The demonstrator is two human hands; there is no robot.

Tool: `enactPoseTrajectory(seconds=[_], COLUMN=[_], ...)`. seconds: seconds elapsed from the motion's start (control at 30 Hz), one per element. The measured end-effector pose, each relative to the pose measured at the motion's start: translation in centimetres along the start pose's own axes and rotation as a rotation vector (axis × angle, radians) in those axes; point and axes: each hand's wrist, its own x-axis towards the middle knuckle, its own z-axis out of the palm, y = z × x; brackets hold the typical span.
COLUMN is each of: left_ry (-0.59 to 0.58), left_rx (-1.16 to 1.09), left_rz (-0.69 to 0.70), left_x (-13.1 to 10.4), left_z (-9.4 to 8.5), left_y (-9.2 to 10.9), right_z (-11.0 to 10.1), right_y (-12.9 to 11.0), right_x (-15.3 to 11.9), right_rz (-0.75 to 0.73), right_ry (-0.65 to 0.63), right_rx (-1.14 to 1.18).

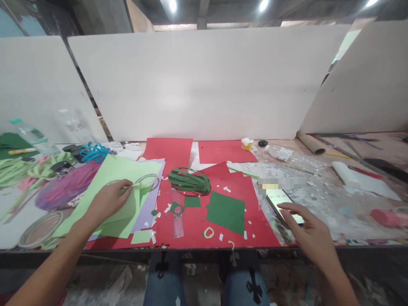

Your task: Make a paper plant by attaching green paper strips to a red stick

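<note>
Here the left hand (110, 199) pinches the pale green paper (110, 170) on the left side of the counter (321, 197), while the right hand (307, 229), well apart, is loosely spread over the phone (276, 199), contact unclear.

Phone (280, 197) right of paper sheet (197, 231), ruler (179, 227) on sheet, strip bundle (190, 182) behind ruler, bottle (291, 156) behind phone

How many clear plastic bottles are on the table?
3: a green-capped bottle at far left, a second bottle beside it, and a third bottle lying at right. Clutter may hide others.
</note>
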Motion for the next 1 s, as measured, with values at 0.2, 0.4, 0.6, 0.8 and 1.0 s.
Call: enactPoseTrajectory(seconds=[0.2, 0.4, 0.6, 0.8, 1.0], left_ry=[-0.192, -0.187, -0.295, -0.32, -0.401], left_rx=[0.009, 0.009, -0.1, -0.143, -0.194], left_rz=[0.0, 0.109, 0.099, 0.125, 0.195], left_x=[0.7, 0.1, 0.8, 0.9, -1.0], left_z=[0.4, 1.1, -0.7, -1.5, -1.5], left_y=[2.1, 3.1, 1.6, 2.9, 3.2], right_z=[2.7, 3.7, 10.7, 20.9, 23.1], right_y=[-2.5, -6.8, -10.3, -11.7, -11.0], right_x=[0.2, 5.8, 15.6, 20.4, 20.3], right_rz=[-0.167, -0.391, -0.393, -0.344, -0.299], right_ry=[-0.145, -0.434, -0.609, -0.588, -0.575], right_rx=[0.049, -0.024, -0.255, -0.406, -0.467])
